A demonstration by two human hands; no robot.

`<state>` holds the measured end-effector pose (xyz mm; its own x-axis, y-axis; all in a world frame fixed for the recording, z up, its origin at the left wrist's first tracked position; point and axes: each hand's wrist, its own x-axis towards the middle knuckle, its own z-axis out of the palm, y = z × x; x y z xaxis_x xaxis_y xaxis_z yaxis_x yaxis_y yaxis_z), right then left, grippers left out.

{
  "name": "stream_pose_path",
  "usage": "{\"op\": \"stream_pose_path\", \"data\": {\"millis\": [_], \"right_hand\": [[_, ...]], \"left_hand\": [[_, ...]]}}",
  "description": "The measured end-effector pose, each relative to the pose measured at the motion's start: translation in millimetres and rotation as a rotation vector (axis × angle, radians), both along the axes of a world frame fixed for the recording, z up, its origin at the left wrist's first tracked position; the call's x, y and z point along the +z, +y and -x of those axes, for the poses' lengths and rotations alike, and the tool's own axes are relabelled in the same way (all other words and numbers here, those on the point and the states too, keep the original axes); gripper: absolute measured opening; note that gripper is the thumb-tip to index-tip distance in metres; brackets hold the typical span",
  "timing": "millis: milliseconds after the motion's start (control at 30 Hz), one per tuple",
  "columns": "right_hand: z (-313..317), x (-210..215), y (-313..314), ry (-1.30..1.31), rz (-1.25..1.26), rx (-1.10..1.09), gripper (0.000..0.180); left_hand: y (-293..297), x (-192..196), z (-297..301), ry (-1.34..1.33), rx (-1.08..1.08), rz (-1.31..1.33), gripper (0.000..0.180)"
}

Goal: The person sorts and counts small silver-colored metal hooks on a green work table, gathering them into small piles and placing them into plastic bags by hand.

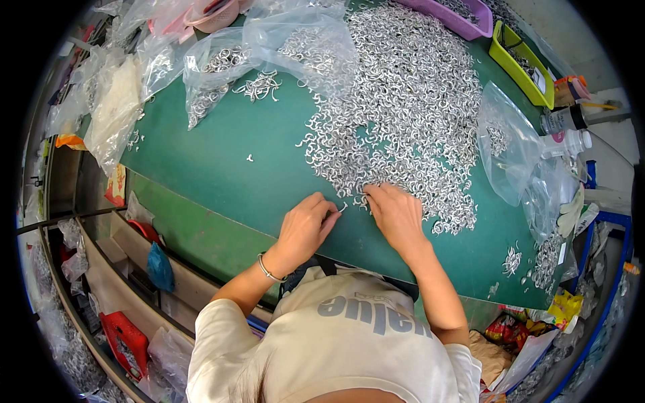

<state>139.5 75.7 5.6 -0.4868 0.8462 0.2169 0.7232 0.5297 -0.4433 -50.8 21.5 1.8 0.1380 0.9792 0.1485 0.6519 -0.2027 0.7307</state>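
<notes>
A wide heap of small silvery curved metal pieces (410, 87) spreads over the green tabletop (208, 161). At the heap's near edge, my left hand (309, 218) pinches one small curved metal piece (342, 207) between thumb and fingertips. Just to its right, my right hand (395, 211) reaches into the edge of the heap, its fingers drawn together and bent down. Whatever those fingertips touch or hold is too small and hidden to make out. One stray piece (250, 158) lies apart on the left.
Clear plastic bags (299, 43) with metal parts lie at the far left. A purple basket (463, 17) and a yellow-green basket (521, 67) stand at the far right. Another clear bag (504, 144) and a bottle (568, 143) are on the right. A drawer (127, 269) stands open at left.
</notes>
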Motion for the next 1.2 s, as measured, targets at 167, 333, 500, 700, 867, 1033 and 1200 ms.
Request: {"op": "stream_pose_path", "data": {"millis": [167, 333, 500, 700, 867, 1033, 1200], "right_hand": [[1.1, 4.1, 3.0, -0.178, 0.009, 0.026, 0.01], [-6.6, 10.1, 4.8, -0.216, 0.048, 0.038, 0.01], [-8.5, 22.3, 3.4, 0.531, 0.625, -0.153, 0.008], [-1.0, 9.0, -15.2, 1.039, 1.199, -0.311, 0.009], [3.5, 9.4, -19.7, 0.951, 1.088, -0.262, 0.008], [10.0, 3.0, -22.8, 0.856, 0.77, -0.237, 0.006], [19.2, 19.4, -30.8, 0.594, 0.416, -0.164, 0.007]], "left_hand": [[-1.5, 1.5, 0.2, -0.04, 0.02, 0.04, 0.011], [0.7, 2.7, -1.3, -0.154, 0.053, 0.129, 0.01], [5.5, 7.2, -3.2, -0.385, 0.069, 0.335, 0.008], [7.1, -6.2, -13.9, -0.788, 0.114, 0.54, 0.015], [3.8, -3.2, -25.0, -0.791, 0.126, 0.511, 0.015], [5.1, -3.1, -24.1, -1.018, 0.093, 0.615, 0.019], [4.4, -5.1, -21.1, -1.106, 0.164, 0.679, 0.019]]}}
